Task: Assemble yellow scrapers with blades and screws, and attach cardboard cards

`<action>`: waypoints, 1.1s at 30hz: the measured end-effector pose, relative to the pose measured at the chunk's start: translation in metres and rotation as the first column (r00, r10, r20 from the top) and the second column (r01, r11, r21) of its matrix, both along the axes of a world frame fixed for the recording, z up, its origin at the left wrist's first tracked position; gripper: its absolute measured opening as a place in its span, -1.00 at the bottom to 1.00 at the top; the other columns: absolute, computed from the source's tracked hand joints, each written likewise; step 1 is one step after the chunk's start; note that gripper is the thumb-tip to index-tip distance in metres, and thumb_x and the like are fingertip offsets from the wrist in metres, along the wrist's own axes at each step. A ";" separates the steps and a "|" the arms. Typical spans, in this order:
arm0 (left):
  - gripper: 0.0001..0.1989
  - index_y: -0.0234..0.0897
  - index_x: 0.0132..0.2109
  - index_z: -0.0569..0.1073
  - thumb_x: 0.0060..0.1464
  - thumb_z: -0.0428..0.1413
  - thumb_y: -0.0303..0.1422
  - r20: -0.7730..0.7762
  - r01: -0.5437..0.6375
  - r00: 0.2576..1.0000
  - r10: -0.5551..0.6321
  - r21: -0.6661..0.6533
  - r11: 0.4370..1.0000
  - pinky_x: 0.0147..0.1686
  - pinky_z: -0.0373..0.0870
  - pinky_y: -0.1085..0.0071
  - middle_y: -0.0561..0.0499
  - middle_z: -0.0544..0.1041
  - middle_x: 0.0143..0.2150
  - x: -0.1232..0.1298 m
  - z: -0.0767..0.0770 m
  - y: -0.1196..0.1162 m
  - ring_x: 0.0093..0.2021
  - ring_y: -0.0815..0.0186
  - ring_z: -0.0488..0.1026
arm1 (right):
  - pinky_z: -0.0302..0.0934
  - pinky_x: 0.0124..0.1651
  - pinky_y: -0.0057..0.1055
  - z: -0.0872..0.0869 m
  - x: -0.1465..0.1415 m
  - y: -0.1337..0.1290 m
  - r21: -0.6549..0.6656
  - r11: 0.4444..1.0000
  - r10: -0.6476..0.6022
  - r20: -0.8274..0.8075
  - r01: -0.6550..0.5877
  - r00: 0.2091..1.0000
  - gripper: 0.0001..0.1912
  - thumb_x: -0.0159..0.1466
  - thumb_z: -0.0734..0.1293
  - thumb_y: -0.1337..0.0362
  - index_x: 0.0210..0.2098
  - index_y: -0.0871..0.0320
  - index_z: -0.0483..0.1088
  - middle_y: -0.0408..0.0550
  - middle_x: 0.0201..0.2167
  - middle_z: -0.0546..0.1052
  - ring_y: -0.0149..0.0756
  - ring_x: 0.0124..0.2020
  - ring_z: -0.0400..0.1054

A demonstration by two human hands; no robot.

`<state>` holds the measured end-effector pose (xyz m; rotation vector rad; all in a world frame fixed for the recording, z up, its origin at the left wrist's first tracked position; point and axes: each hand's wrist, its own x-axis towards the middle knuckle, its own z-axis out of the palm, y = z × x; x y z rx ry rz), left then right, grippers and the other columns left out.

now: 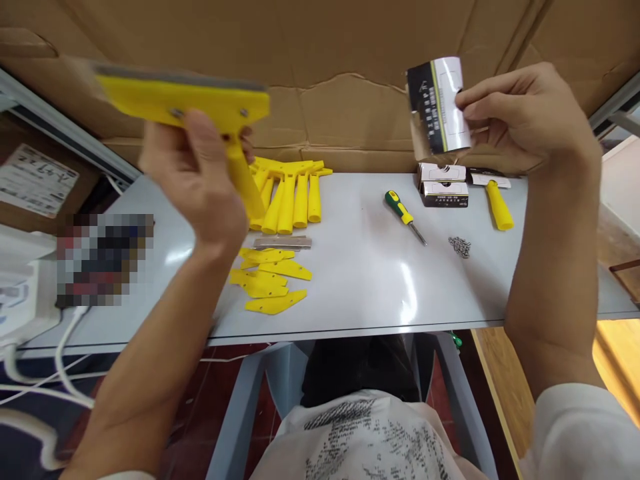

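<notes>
My left hand (197, 170) grips a yellow scraper (185, 100), raised above the table with its metal blade edge upward and two screws in its face. Up at the right, my right hand (520, 117) pinches a black and white printed cardboard sleeve (440, 103), apart from the scraper. Below the left hand lie several yellow scraper handles (286, 203) in a row, a small stack of metal blades (283, 243) and several loose yellow plates (277, 303). Under the right hand sit folded cardboard sleeves (444, 193) and a sleeved scraper (499, 205).
A green and yellow screwdriver (404, 215) and a pile of screws (459, 247) rest on the grey table (350, 287). Cardboard (345, 113) walls the back. White cables (63, 360) and a white power strip (30, 300) are at the left.
</notes>
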<state>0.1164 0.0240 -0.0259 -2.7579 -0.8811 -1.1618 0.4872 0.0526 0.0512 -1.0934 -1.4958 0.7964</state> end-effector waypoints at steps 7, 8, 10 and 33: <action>-0.08 -0.17 -0.17 0.47 0.13 -0.24 0.59 0.313 0.055 0.949 0.028 -0.252 0.966 -0.34 0.41 0.34 0.13 0.54 -0.35 -0.041 -0.006 0.043 -0.10 0.40 0.42 | 0.51 -0.52 -0.40 -0.069 -0.066 -0.013 -0.030 0.977 0.206 -0.078 -0.209 0.975 -0.83 0.19 0.55 0.26 -0.21 0.09 0.73 -0.06 -0.27 0.69 -0.24 -0.29 0.60; -0.12 -0.16 -0.15 0.46 0.17 -0.20 0.57 0.449 0.069 0.890 0.078 -0.303 0.951 -0.41 0.35 0.37 0.15 0.55 -0.34 -0.048 -0.011 0.053 -0.18 0.44 0.40 | 0.52 -0.52 -0.40 -0.084 -0.073 -0.018 -0.051 0.972 0.225 -0.094 -0.231 0.970 -0.86 0.21 0.56 0.20 -0.23 0.05 0.74 -0.06 -0.27 0.70 -0.22 -0.26 0.61; -0.20 -0.13 -0.12 0.47 0.24 -0.14 0.51 0.633 0.117 0.750 0.192 -0.412 0.904 -0.47 0.29 0.39 0.17 0.59 -0.30 -0.057 -0.021 0.067 -0.27 0.48 0.39 | 0.54 -0.52 -0.37 -0.107 -0.084 -0.026 -0.088 0.962 0.248 -0.108 -0.258 0.963 -0.85 0.18 0.61 0.12 -0.26 -0.03 0.76 -0.09 -0.27 0.70 -0.24 -0.30 0.60; -0.80 -0.15 0.05 0.62 0.40 0.27 -0.19 0.828 0.617 0.107 0.550 -0.490 0.616 -0.08 0.68 0.53 0.02 0.74 -0.04 0.008 -0.032 0.026 0.00 0.34 0.68 | 0.45 -0.49 -0.40 -0.131 -0.117 -0.050 0.081 0.979 0.180 0.073 -0.186 0.981 -0.44 0.36 0.42 -0.27 -0.42 0.10 0.62 0.02 -0.30 0.53 -0.29 -0.32 0.44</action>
